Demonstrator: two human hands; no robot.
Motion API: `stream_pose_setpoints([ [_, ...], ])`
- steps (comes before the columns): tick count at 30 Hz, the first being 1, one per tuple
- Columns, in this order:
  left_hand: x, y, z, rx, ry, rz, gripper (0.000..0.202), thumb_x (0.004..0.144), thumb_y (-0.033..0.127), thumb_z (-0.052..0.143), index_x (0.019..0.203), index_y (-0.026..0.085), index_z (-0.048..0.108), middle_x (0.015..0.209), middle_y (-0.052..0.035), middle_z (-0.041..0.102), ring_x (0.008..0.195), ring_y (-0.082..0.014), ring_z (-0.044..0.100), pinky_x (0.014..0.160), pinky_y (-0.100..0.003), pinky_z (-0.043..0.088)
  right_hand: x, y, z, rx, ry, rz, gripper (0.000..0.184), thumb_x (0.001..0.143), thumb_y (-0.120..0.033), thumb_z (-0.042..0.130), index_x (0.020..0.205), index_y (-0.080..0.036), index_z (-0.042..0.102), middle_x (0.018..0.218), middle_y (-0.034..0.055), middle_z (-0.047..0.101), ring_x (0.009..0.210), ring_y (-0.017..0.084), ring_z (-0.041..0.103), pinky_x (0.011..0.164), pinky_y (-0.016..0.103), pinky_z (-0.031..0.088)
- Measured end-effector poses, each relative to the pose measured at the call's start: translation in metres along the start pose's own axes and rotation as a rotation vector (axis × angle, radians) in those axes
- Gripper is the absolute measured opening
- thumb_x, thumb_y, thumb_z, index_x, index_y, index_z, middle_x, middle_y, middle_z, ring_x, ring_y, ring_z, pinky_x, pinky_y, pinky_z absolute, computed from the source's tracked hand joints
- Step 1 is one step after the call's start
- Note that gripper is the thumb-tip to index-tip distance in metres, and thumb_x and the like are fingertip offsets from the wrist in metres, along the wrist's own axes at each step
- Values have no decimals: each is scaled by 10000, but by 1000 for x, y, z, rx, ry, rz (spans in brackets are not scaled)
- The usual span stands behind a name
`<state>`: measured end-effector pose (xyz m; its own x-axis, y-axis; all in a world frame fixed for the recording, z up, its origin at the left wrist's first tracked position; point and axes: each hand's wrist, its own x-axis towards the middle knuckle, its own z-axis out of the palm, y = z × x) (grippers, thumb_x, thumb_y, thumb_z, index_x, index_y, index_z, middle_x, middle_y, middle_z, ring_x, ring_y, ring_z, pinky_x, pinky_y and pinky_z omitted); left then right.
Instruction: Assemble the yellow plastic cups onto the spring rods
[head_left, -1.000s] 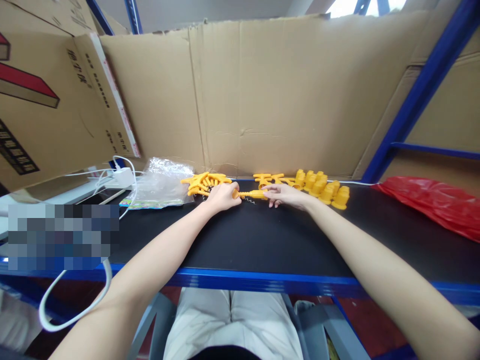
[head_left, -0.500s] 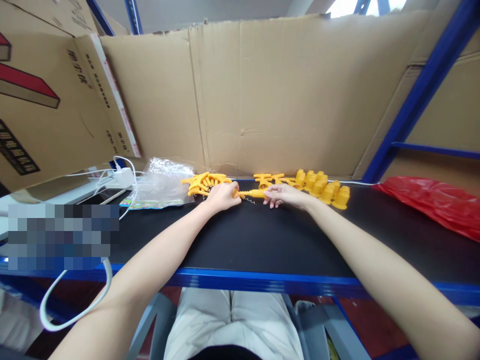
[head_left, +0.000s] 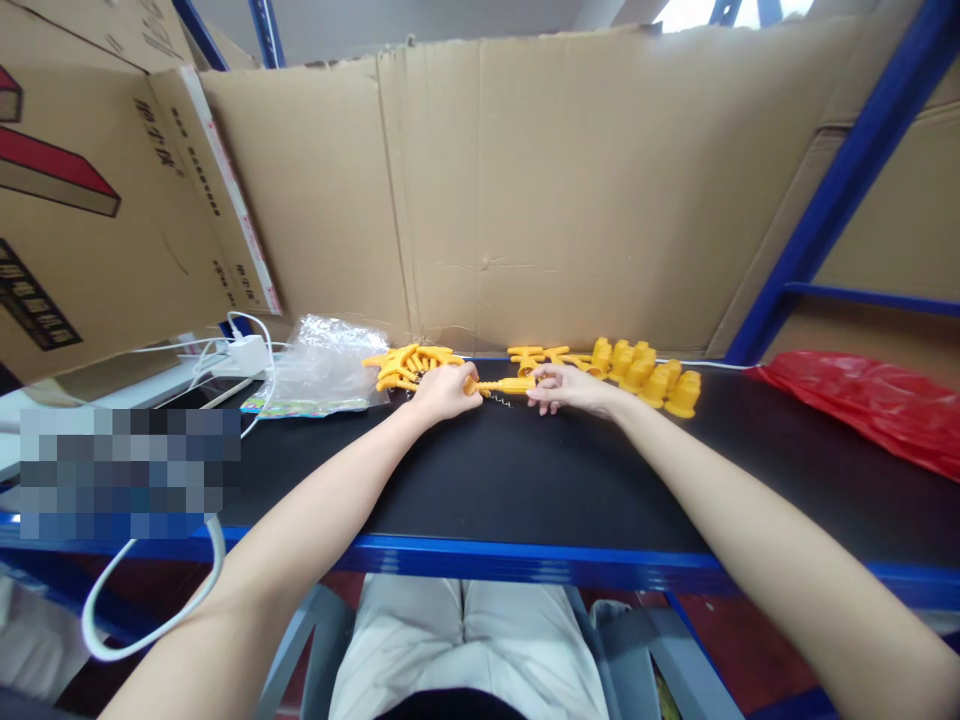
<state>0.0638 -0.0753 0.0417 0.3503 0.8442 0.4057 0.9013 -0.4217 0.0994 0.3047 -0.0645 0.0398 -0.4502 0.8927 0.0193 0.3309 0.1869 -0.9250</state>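
Between my hands, low over the black tabletop, lies a yellow plastic corkscrew (head_left: 510, 386) with a narrow ribbed shaft. Its left end is gripped by my left hand (head_left: 448, 390), whose fingers are wrapped round the handle and hide it. At the right end, the thumb and fingers of my right hand (head_left: 561, 389) pinch the wider barrel. A thin metal spiral (head_left: 499, 401) shows just below the shaft. Beside my left hand is a pile of yellow T-shaped handles (head_left: 405, 362) with metal spirals. Behind my right hand lie more yellow T-shaped pieces (head_left: 527, 355).
Several yellow cup-shaped pieces (head_left: 637, 370) stand right of my right hand. Clear plastic bags (head_left: 322, 360) and a white charger with cables (head_left: 247, 355) are at the left. A red plastic bag (head_left: 862, 405) lies at the right. A cardboard wall (head_left: 585, 190) closes off the back.
Hardly anything differs. My right hand's fingers have shifted slightly on the barrel, while my left hand keeps its place and grip.
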Motion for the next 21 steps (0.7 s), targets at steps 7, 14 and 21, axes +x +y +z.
stream_pose_setpoints([
  [7,-2,4,-2,9,-10,-4,319,704,296,538,1012,219,573,887,-46,650,831,-217,612,719,-300,451,-4,-4,1,-54,-15,3,407,666,-471,691,844,-145,525,734,71,671,567,110,607,512,218,458],
  [14,-1,1,0,14,1,15,321,702,308,531,1008,220,570,889,-46,654,822,-219,614,697,-299,449,-5,-7,3,-95,-5,10,363,706,-472,657,801,-137,556,757,87,671,584,111,604,535,224,461],
  [21,0,-2,3,26,18,35,294,741,317,509,1014,216,553,879,-46,652,816,-214,615,692,-295,451,-1,-4,5,-3,53,16,303,765,-423,619,865,-154,522,785,72,655,590,100,602,501,199,457],
])
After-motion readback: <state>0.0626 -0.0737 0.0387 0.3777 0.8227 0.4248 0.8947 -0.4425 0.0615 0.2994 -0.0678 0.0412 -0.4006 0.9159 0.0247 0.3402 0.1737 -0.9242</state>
